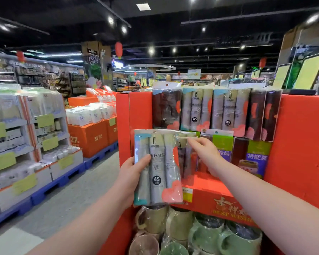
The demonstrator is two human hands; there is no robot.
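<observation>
Left hand [131, 173] grips, thumb across the front, an upright clear pack of three grey rolls [157, 168] marked 45 with a pink heart corner; beside it, a second pack [185, 157] is pinched at its top by the right hand [204, 153] on the red display shelf [302, 144].

Nothing fancy on me that day: left hand [131, 173] and right hand [206, 155] were bare, forearms [92, 218] bare too right up to the edge. Footage was too soft for finer detail.
</observation>
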